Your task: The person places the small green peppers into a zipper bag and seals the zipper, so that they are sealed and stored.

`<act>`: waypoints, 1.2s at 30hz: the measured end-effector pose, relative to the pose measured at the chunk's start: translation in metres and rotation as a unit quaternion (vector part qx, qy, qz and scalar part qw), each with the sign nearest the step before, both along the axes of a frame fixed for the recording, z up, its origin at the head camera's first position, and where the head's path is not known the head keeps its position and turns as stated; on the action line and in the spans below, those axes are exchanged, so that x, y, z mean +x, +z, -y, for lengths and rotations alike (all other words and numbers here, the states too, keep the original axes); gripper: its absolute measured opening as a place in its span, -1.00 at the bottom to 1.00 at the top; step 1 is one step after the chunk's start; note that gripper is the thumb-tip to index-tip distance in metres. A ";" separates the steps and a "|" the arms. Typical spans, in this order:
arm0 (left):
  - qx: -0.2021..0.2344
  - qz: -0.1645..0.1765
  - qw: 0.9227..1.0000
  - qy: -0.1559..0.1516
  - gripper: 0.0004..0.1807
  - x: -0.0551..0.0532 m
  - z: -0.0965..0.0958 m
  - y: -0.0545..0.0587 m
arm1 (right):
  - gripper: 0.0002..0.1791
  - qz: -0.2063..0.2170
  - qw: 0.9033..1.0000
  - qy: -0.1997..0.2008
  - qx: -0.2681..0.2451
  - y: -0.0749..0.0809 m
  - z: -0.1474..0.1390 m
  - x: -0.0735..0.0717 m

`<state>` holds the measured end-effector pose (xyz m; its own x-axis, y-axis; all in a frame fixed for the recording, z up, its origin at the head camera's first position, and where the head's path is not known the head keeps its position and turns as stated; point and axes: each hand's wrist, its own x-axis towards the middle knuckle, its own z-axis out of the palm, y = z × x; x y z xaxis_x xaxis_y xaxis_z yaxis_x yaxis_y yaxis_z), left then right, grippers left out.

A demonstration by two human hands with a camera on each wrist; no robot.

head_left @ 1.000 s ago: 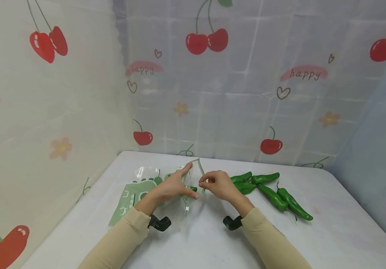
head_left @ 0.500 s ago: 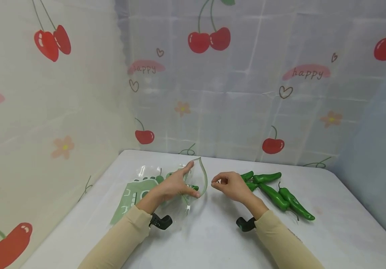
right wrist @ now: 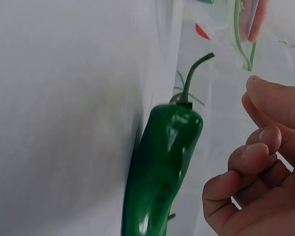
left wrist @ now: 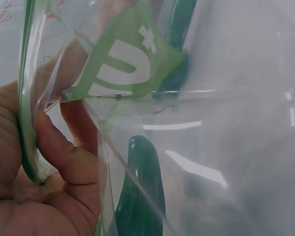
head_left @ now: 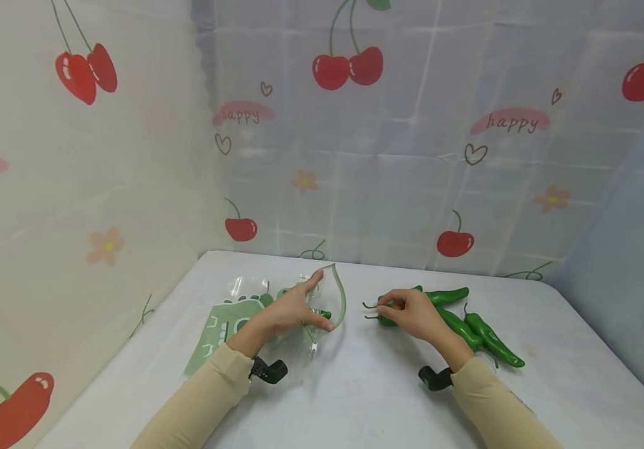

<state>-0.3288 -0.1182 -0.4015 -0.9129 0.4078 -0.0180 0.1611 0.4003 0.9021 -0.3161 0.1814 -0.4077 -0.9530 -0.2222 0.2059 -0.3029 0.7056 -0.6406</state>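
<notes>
The left hand (head_left: 290, 310) grips the clear bag (head_left: 234, 312), thumb spread so its mouth gapes right. The right hand (head_left: 417, 315), loosely curled near green peppers (head_left: 464, 330), holds nothing.

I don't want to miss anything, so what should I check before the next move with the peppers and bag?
1. Bag spread open by the left hand: ok.
2. Right hand close to the loose peppers: ok.
3. Right hand gripping a pepper: not ok, nothing shows in its grasp.
4. Loose peppers apart from the bag: ok.
5. Room inside the bag: cannot tell; a bagged pepper shows, but the inside is partly hidden.
</notes>
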 end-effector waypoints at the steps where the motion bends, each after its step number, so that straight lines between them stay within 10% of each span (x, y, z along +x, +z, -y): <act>1: -0.001 0.000 1.000 0.001 0.44 0.000 0.000 0.000 | -0.89 -0.001 1.000 -0.001 0.001 0.000 -0.003 0.001; 36: 0.005 0.011 1.000 0.000 0.44 0.003 -0.001 0.003 | -0.80 -0.014 0.997 -0.072 0.039 0.001 -0.080 0.024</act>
